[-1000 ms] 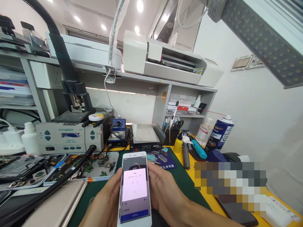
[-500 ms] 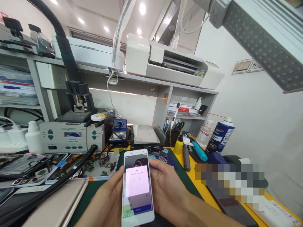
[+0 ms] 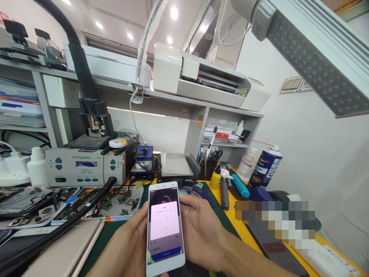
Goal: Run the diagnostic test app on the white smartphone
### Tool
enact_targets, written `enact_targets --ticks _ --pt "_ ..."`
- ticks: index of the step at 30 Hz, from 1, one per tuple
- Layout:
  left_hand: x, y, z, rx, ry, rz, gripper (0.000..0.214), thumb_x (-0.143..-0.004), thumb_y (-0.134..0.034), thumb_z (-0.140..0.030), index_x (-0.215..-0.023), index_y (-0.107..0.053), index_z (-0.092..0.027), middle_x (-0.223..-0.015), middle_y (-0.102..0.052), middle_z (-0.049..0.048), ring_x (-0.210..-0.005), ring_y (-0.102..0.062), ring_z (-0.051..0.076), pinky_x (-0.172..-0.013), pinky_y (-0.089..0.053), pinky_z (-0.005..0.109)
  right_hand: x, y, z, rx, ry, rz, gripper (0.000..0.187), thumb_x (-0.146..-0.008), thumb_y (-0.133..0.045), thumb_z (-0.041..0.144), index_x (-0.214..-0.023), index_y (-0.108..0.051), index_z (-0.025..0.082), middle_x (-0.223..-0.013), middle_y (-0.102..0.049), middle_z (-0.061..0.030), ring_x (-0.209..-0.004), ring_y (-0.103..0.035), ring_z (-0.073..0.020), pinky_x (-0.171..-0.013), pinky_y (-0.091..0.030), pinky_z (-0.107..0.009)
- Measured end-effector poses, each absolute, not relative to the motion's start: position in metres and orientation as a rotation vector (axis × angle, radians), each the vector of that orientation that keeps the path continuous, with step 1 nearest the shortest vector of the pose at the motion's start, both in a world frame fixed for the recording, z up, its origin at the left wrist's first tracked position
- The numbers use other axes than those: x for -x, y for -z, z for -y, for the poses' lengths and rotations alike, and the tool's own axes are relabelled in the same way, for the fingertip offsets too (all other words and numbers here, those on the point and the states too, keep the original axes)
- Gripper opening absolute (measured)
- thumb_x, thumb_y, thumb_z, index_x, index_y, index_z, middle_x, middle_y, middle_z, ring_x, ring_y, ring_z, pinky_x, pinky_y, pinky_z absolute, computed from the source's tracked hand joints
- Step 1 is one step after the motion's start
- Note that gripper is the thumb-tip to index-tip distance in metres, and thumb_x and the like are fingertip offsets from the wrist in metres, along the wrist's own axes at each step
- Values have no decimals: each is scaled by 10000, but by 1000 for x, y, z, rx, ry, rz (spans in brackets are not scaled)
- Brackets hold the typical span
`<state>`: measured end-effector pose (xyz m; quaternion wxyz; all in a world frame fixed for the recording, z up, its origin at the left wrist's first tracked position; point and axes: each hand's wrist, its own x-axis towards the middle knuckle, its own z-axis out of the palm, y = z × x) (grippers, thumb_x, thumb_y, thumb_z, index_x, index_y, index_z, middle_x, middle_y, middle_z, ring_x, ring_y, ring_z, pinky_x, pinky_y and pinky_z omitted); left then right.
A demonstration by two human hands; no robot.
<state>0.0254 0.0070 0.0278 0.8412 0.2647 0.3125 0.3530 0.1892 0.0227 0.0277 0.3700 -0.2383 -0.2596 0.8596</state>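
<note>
A white smartphone [image 3: 165, 258] stands nearly upright at the lower middle, its lit screen facing me. On the screen a pale pop-up box lies over a darker page with a ring dial. My left hand [image 3: 129, 240] wraps the phone's left edge, its thumb along the side. Around the right edge is my right hand [image 3: 201, 231], thumb near the upper side and fingers behind. Most fingers are hidden behind the phone. Beneath lies a green mat [image 3: 99, 246] on the yellow bench.
Trays of circuit boards [image 3: 115, 204] and a gold tablet-like panel [image 3: 57, 250] lie left, crossed by a black hose. A soldering station [image 3: 86, 167] stands behind. Right are a yellow bottle [image 3: 215, 179], a spray can [image 3: 265, 167] and a dark phone [image 3: 276, 246]. An LED lamp [image 3: 314, 65] hangs overhead.
The small text inside the pop-up differs slightly, with fewer marks in its middle. Both hands keep hold of the phone. The whole view has shifted a little.
</note>
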Motion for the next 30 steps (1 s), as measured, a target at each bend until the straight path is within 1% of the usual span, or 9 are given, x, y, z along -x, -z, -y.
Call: enact_targets --ticks 3,8,11,15,20,24,28,30 --pt "-27 -31 -6 -555 -756 -686 556 -910 -540 -510 -1367 -499 -198 -852 -729 64 -636 -661 246 -478 -466 305 -187 -27 -21 613 -2182 681 413 -892 -511 414 -1173 -658 151 -979 -741 -104 -837 -682 -277 -892 -455 -426" --pt "-27 -32 -6 -577 -750 -694 562 -909 -539 -518 -1365 -506 -192 -838 -723 59 -653 -664 252 -467 -445 293 -186 -28 -20 556 -2177 696 416 -904 -451 352 -1187 -654 126 -973 -740 -117 -857 -680 -283 -893 -454 -438" --pt "-27 -31 -7 -595 -746 -693 569 -904 -546 -529 -1366 -500 -199 -847 -723 55 -661 -666 258 -478 -446 298 -187 -30 -19 556 -2183 710 419 -912 -442 353 -1192 -654 123 -973 -741 -118 -861 -679 -284 -894 -452 -441" --pt "-27 -32 -6 -601 -771 -697 544 -930 -499 -524 -1373 -478 -209 -872 -725 55 -649 -662 253 -486 -451 308 -187 -31 -18 558 -2182 745 425 -918 -449 365 -1188 -658 113 -972 -740 -123 -864 -676 -288 -896 -450 -445" --pt "-27 -34 -5 -603 -773 -692 510 -954 -462 -484 -1375 -470 -197 -874 -730 62 -652 -671 248 -490 -463 311 -184 -32 -17 601 -2139 759 418 -922 -470 381 -1207 -653 136 -982 -737 -113 -860 -672 -284 -890 -454 -437" --pt "-26 -30 -7 -582 -769 -648 531 -937 -502 -485 -1392 -467 -213 -915 -737 66 -653 -667 238 -478 -476 313 -181 -32 -14 631 -2104 772 420 -925 -475 400 -1220 -645 154 -989 -733 -104 -856 -669 -279 -883 -458 -433" --pt "-26 -20 -10 -567 -774 -655 582 -902 -558 -519 -1390 -478 -211 -959 -740 77 -678 -674 248 -472 -497 322 -181 -31 -14 662 -2089 779 416 -898 -520 404 -1215 -644 165 -993 -729 -99 -856 -664 -278 -881 -461 -433" --pt "-26 -15 -13 -559 -767 -644 600 -889 -564 -535 -1390 -481 -216 -964 -740 83 -665 -673 253 -460 -509 332 -181 -31 -15 674 -2087 779 412 -892 -516 396 -1204 -648 162 -985 -728 -102 -856 -663 -279 -877 -464 -436"
